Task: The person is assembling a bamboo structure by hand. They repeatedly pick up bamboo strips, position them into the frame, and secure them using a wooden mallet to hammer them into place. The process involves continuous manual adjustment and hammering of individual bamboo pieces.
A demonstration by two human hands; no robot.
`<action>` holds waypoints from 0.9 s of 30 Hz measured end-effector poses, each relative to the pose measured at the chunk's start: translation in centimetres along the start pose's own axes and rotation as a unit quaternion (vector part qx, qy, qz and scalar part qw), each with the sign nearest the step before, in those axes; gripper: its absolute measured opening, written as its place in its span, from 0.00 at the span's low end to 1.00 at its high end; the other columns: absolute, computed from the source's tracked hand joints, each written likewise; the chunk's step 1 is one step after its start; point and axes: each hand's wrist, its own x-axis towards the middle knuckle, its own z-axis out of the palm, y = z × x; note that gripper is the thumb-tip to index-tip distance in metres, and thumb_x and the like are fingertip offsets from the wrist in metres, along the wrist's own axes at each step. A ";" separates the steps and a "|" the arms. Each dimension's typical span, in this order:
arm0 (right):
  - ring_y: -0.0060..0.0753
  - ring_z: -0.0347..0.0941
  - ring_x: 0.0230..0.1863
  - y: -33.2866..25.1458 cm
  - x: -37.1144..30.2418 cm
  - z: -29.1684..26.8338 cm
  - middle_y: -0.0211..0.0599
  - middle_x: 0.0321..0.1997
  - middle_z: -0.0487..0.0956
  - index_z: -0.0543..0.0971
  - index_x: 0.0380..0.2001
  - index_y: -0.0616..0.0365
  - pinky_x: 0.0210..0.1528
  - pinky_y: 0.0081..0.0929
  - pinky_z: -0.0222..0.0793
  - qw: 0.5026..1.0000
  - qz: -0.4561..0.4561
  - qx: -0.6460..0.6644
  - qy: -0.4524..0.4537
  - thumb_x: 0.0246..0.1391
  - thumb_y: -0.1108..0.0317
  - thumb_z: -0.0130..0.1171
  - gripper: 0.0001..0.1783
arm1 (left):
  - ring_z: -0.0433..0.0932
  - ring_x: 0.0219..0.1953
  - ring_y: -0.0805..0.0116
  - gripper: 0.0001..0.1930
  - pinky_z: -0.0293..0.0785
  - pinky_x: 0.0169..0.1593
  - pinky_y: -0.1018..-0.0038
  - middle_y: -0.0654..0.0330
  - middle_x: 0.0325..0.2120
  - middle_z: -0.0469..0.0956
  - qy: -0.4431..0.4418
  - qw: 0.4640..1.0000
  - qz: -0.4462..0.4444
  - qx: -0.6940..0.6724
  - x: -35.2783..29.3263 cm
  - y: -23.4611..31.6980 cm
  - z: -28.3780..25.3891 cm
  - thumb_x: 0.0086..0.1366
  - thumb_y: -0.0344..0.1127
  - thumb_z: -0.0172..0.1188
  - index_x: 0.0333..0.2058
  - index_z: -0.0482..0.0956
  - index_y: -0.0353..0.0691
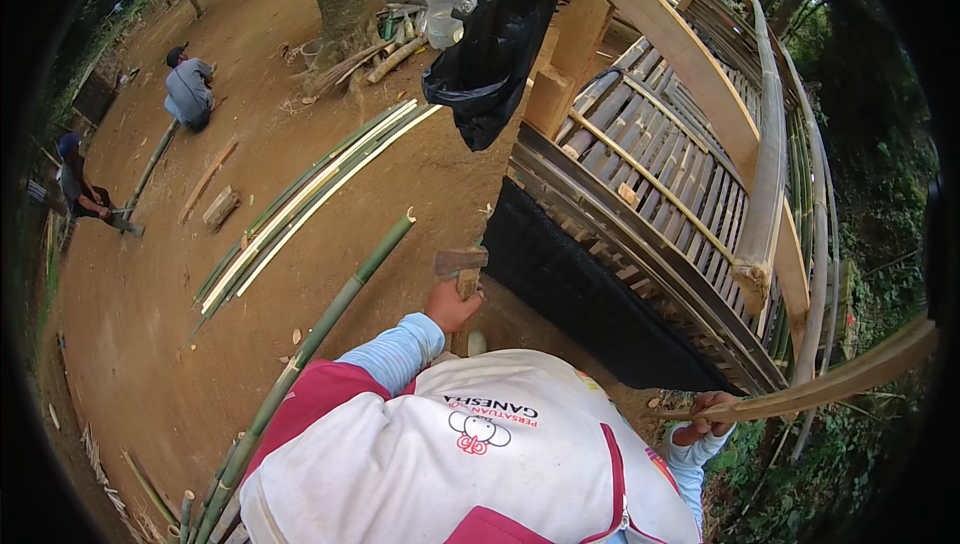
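Note:
My left hand [453, 306] is closed around the wooden handle of a hatchet [461, 262], just below its rusty brown head. A greenish rounded bamboo end [476, 343] shows below that hand, in front of my chest. Out to the right, my right hand [708, 414] grips a light brown wooden or split bamboo strip [840, 385], which runs off toward the right edge; its curve may come from the lens. Close to my left arm a long green bamboo pole [325, 325] slants up from the lower left.
A slatted bamboo platform [665, 159] with black sheeting [580, 289] stands at front right. A black plastic bag [490, 59] hangs ahead. Split bamboo strips [310, 199] lie on bare earth. Two people, one crouching [190, 89] and one bending [80, 184], are far left near another pole.

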 end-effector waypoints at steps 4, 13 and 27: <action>0.34 0.64 0.28 1.3 -0.5 1.9 0.40 0.32 0.68 0.63 0.57 0.62 0.28 0.29 0.59 0.905 -0.239 -0.330 -0.122 0.55 0.62 0.55 0.29 | 0.79 0.29 0.52 0.14 0.73 0.35 0.61 0.49 0.25 0.80 0.074 0.997 0.001 0.021 -0.6 0.5 -1.1 0.56 0.42 0.61 0.31 0.79 0.36; 0.42 0.69 0.30 5.4 -0.5 1.7 0.42 0.35 0.71 0.66 0.61 0.47 0.31 0.37 0.66 0.809 -0.113 -0.544 -0.194 0.41 0.78 0.64 0.40 | 0.77 0.23 0.65 0.14 0.71 0.30 0.66 0.55 0.20 0.78 0.178 0.977 -0.022 -0.114 -1.1 4.5 -1.5 0.56 0.41 0.65 0.27 0.78 0.33; 0.45 0.75 0.28 7.3 12.2 6.3 0.42 0.30 0.77 0.79 0.43 0.45 0.31 0.35 0.69 0.753 0.027 -0.638 -0.157 0.52 0.68 0.59 0.13 | 0.76 0.32 0.72 0.11 0.72 0.38 0.72 0.61 0.28 0.79 0.129 0.978 0.064 -0.153 2.3 8.6 2.9 0.58 0.34 0.62 0.38 0.81 0.36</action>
